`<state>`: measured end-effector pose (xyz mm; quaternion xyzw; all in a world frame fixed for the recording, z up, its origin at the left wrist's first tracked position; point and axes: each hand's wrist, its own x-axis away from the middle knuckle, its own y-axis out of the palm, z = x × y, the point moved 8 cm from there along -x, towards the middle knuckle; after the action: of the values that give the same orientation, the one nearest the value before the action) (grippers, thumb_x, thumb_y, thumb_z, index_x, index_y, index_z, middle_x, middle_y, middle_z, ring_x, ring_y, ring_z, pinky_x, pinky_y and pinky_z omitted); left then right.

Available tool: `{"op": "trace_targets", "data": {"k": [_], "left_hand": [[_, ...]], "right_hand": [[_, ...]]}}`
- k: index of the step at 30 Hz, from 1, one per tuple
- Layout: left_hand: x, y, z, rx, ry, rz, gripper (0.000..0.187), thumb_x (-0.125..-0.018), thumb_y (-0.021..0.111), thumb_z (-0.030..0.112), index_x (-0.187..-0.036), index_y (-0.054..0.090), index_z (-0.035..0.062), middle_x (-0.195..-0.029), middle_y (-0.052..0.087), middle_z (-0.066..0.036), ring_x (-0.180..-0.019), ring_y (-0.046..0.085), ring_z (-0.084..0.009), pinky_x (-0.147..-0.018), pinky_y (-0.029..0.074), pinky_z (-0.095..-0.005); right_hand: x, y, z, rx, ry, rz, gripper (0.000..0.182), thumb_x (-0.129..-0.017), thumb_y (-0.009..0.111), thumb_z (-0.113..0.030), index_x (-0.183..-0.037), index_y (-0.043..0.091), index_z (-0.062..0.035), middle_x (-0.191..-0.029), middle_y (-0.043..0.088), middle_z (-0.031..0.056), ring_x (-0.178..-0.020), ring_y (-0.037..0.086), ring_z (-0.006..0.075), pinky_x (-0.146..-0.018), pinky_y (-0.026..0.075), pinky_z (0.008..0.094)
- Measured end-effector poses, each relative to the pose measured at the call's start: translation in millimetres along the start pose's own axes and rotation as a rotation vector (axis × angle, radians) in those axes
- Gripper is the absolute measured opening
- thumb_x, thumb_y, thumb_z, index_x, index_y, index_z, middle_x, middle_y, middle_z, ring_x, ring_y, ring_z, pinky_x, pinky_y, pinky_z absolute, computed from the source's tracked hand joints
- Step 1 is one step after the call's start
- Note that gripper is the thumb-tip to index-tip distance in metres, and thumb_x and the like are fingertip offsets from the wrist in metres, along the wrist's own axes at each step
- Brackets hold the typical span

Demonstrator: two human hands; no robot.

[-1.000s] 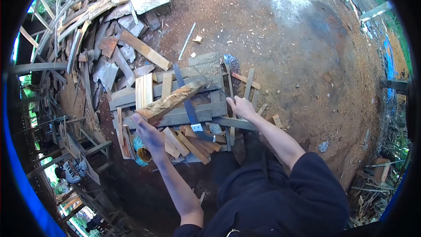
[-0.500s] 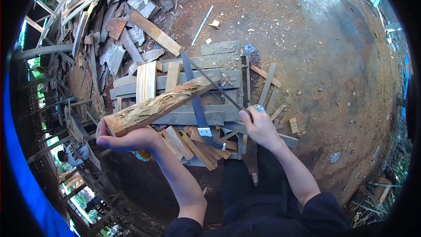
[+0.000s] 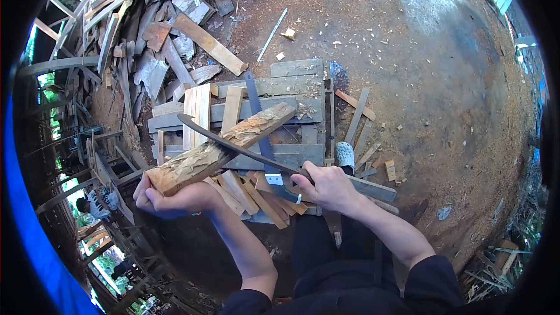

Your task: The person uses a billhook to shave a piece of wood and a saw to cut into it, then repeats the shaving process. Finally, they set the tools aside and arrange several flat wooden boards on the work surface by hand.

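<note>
My left hand (image 3: 175, 199) is wrapped round the lower end of a rough wooden billet (image 3: 181, 169), tilted up to the right over a slatted bench. The billet's upper face is chipped and flaky, its side smoother. In my right hand (image 3: 331, 188) is a long dark machete (image 3: 262, 156) with a curved tip; its grip is mostly hidden by my fingers. The blade crosses over the middle of the billet, tip to the left. A handsaw (image 3: 254, 93) with a dark blade lies beneath the billet on the bench (image 3: 297, 88).
Wood offcuts (image 3: 236, 192) lie around the near side of the bench, and pale boards (image 3: 196, 105) rest on it. Scrap planks (image 3: 157, 76) are heaped at the upper left. Chips litter the dirt floor (image 3: 431, 116). A foot in a speckled shoe (image 3: 345, 154) stands right of the bench.
My right hand has moved left and slightly down, and the machete has swung from beyond the billet's upper end to across its middle. The billet has shifted slightly right and down.
</note>
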<state>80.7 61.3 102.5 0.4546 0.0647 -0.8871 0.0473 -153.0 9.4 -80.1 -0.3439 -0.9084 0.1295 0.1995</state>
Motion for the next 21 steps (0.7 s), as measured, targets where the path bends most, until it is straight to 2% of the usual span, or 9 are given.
{"op": "trace_targets", "data": {"k": [4, 6, 8, 10, 12, 14, 17, 20, 21], "left_hand": [[-0.4, -5.2, -10.7, 0.012, -0.034, -0.025, 0.036, -0.096, 0.035, 0.027, -0.087, 0.052, -0.0029, -0.091, 0.049, -0.012, -0.087, 0.049, -0.0211, -0.084, 0.044, -0.0372], [2.0, -1.8, -3.3, -0.191, 0.152, -0.16, 0.036, -0.096, 0.035, 0.028, -0.087, 0.052, -0.003, -0.092, 0.049, -0.012, -0.088, 0.048, -0.022, -0.085, 0.043, -0.0377], [5.6, 3.8, -0.1, -0.08, 0.115, -0.157, 0.036, -0.096, 0.035, 0.027, -0.087, 0.052, -0.0033, -0.092, 0.049, -0.012, -0.088, 0.048, -0.0227, -0.086, 0.043, -0.038], [9.9, 12.0, 7.8, 0.133, 0.044, -0.163, 0.034, -0.095, 0.034, 0.025, -0.088, 0.052, -0.0038, -0.093, 0.049, -0.012, -0.089, 0.047, -0.024, -0.087, 0.042, -0.0387], [9.7, 8.9, 8.5, 0.068, 0.041, -0.165, 0.033, -0.094, 0.034, 0.023, -0.089, 0.053, -0.0038, -0.093, 0.049, -0.013, -0.091, 0.047, -0.0241, -0.087, 0.042, -0.0384], [12.4, 8.7, 2.3, 0.149, -0.033, -0.14, 0.032, -0.093, 0.035, 0.022, -0.088, 0.053, -0.0038, -0.092, 0.05, -0.014, -0.089, 0.048, -0.0244, -0.084, 0.043, -0.0381], [14.2, 5.9, -1.6, -0.019, 0.089, -0.174, 0.033, -0.093, 0.035, 0.022, -0.089, 0.054, -0.0042, -0.092, 0.05, -0.014, -0.086, 0.05, -0.0244, -0.081, 0.045, -0.0382], [16.1, 11.2, 8.0, -0.049, 0.119, -0.231, 0.034, -0.094, 0.033, 0.022, -0.09, 0.053, -0.005, -0.094, 0.05, -0.014, -0.087, 0.05, -0.0248, -0.082, 0.046, -0.0387], [15.9, 12.0, 7.7, 0.031, 0.049, -0.191, 0.034, -0.094, 0.033, 0.022, -0.09, 0.053, -0.0051, -0.095, 0.05, -0.014, -0.089, 0.05, -0.025, -0.084, 0.046, -0.039]], "right_hand": [[7.8, -39.1, -64.6, -0.024, -0.131, 0.064, 0.038, -0.101, 0.055, -0.038, -0.089, 0.053, -0.0027, -0.062, 0.059, 0.0168, -0.059, 0.064, 0.0383, -0.053, 0.049, 0.0462], [17.5, -50.8, -88.1, -0.084, -0.249, 0.144, 0.037, -0.1, 0.056, -0.038, -0.089, 0.053, -0.0028, -0.062, 0.059, 0.0161, -0.058, 0.064, 0.0382, -0.053, 0.049, 0.0456], [24.0, -51.9, -87.6, -0.128, -0.285, 0.171, 0.041, -0.1, 0.056, -0.04, -0.083, 0.05, -0.0025, -0.066, 0.063, 0.0178, -0.058, 0.064, 0.0395, -0.051, 0.05, 0.0474], [15.0, -30.5, -46.1, -0.111, -0.184, 0.131, 0.041, -0.1, 0.055, -0.04, -0.084, 0.05, -0.0026, -0.064, 0.062, 0.0183, -0.057, 0.064, 0.0395, -0.051, 0.05, 0.0471], [3.1, -21.7, -13.0, 0.202, 0.024, 0.05, 0.04, -0.101, 0.055, -0.04, -0.085, 0.05, -0.0032, -0.062, 0.061, 0.0182, -0.057, 0.064, 0.0398, -0.052, 0.051, 0.0478], [9.9, -30.2, -31.0, 0.184, 0.013, 0.085, 0.039, -0.101, 0.054, -0.04, -0.085, 0.05, -0.0036, -0.06, 0.06, 0.0184, -0.058, 0.064, 0.0401, -0.053, 0.051, 0.0486], [29.4, -52.9, -90.2, -0.065, -0.2, 0.211, 0.039, -0.101, 0.055, -0.039, -0.087, 0.051, -0.0038, -0.06, 0.06, 0.018, -0.06, 0.065, 0.0391, -0.054, 0.052, 0.0476], [33.9, -30.4, -61.2, -0.058, -0.205, 0.233, 0.038, -0.1, 0.056, -0.04, -0.087, 0.052, -0.0037, -0.06, 0.06, 0.019, -0.06, 0.065, 0.0394, -0.054, 0.051, 0.0482], [25.4, -9.9, -22.1, 0.094, -0.034, 0.169, 0.038, -0.1, 0.056, -0.039, -0.087, 0.054, -0.0032, -0.06, 0.06, 0.0204, -0.06, 0.065, 0.04, -0.053, 0.051, 0.0487]]}}
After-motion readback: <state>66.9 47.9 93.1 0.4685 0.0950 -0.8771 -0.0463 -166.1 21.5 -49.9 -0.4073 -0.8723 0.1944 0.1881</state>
